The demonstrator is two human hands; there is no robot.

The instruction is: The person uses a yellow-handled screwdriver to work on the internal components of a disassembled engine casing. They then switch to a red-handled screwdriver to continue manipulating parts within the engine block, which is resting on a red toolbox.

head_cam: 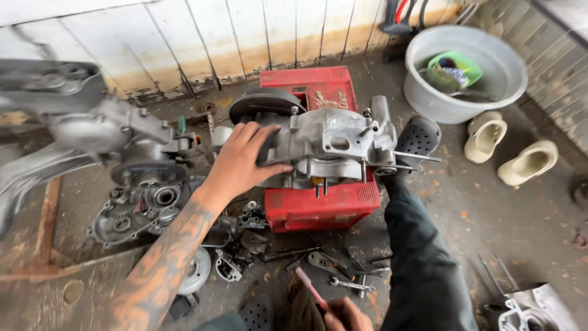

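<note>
We kneel on a stained concrete floor (490, 208) with a bare aluminium engine casing (331, 147) set on top of a red metal box (318, 202) in front of a whitewashed plank wall. Our left hand (242, 162) lies spread on the casing's left end, fingers apart and pressed flat against the metal beside its dark round cover (263, 104), thumb stretched out underneath; it steadies rather than grips. Our right hand (346, 315) sits low at the bottom edge, fingers closed around the pink handle of a slim tool (309, 288).

The casing looks to us like a heavy, rigid casting, greasy in places, with thin studs (416, 156) sticking out on the right that would bend or jab if used as handles. We judge the safest hold to be on the broad body and the thick ribbed walls, with two hands, since its perch on the box is narrow.

Around us lie a second stripped engine (92, 122) at left, a gear cover (135, 211) beneath it, loose spanners (352, 283) and small parts on the floor, a grey plastic basin (465, 73) holding a green packet at upper right, and a pair of cream clogs (508, 150) beside it. A black perforated sandal (418, 136) rests against the box.
</note>
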